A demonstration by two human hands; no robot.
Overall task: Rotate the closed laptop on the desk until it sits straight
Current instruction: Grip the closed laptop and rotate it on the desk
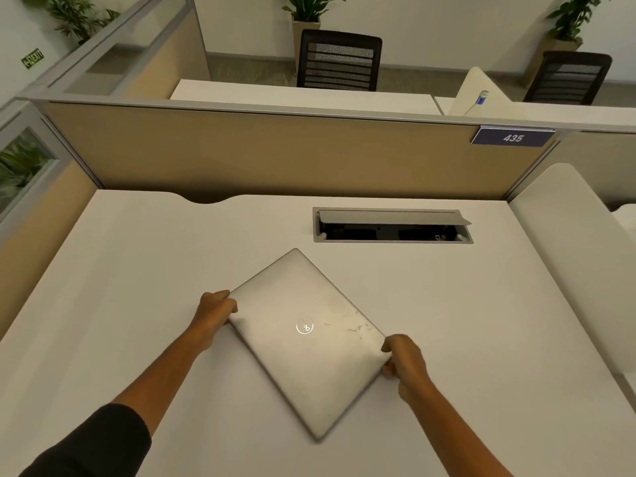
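A closed silver laptop (306,342) lies flat on the white desk (137,270), turned like a diamond with one corner pointing at me and one away. A round logo sits on its lid, with scuff marks to the right of it. My left hand (215,313) grips the laptop's left corner, fingers curled over the edge. My right hand (404,361) grips the right corner in the same way. Both forearms reach in from the bottom of the view.
An open cable box (392,225) with a raised grey flap is set into the desk behind the laptop. A beige partition (275,153) with a "435" sign (512,137) closes the desk's far side. Black chairs and potted plants stand beyond.
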